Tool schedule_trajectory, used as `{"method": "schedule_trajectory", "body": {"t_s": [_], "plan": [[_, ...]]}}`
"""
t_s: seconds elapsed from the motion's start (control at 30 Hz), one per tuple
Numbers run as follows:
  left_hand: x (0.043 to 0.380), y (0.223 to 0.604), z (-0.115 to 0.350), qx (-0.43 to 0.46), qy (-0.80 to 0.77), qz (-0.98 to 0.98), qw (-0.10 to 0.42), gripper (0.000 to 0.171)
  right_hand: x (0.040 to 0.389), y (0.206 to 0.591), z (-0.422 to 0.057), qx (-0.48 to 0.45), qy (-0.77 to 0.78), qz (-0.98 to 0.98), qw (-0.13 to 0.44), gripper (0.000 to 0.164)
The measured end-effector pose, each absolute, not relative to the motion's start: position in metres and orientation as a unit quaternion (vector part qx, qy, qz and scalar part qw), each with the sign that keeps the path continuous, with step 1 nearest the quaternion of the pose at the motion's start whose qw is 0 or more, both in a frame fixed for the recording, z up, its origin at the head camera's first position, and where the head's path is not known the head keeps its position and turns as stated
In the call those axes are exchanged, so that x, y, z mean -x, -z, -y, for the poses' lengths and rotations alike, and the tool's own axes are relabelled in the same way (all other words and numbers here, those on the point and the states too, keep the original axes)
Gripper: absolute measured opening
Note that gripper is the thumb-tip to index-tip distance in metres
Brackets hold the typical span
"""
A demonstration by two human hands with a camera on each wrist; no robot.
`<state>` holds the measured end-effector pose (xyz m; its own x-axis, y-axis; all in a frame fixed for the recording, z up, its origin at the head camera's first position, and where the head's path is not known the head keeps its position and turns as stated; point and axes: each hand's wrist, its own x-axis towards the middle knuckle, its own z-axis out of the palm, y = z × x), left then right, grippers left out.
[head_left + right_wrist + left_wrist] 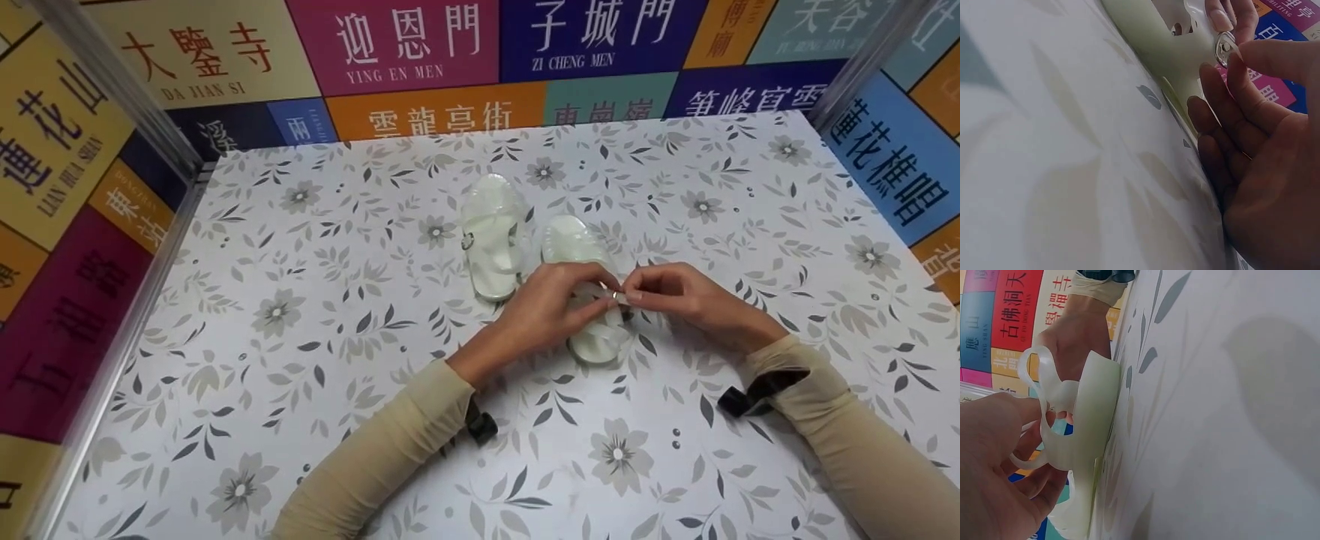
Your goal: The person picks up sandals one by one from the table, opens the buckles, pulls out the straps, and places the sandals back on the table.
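Over the nearer pale sandal [576,244], my left grip [549,301] pinches the strap [622,298] beside its metal buckle [1219,50], and my right grip [684,292] is clamped, thumb against finger, on the strap's end. Just to the left, slightly farther off, lies the other sandal [491,259]. Both are on the flowered table [435,457]; panels of lettering [409,67] stand behind.

On our white, grey-flowered desk [390,217] we see one pale sandal [492,251], with its mate [573,238] at its four o'clock.

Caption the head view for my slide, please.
Left hand and right hand pinch the strap of one sandal; another sandal lies alongside.
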<state>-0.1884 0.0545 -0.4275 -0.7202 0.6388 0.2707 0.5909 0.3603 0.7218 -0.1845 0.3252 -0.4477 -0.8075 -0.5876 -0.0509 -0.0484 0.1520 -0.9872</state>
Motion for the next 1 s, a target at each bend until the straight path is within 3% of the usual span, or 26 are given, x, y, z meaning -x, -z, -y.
{"method": "schedule_trajectory", "body": {"t_s": [1.0], "plan": [[0.1883, 0.428, -0.0537, -0.369, -0.431, -0.823, 0.027, 0.017, 0.1835, 0.4521, -0.3227, 0.167, 0.631, -0.725, 0.219, 0.024]]}}
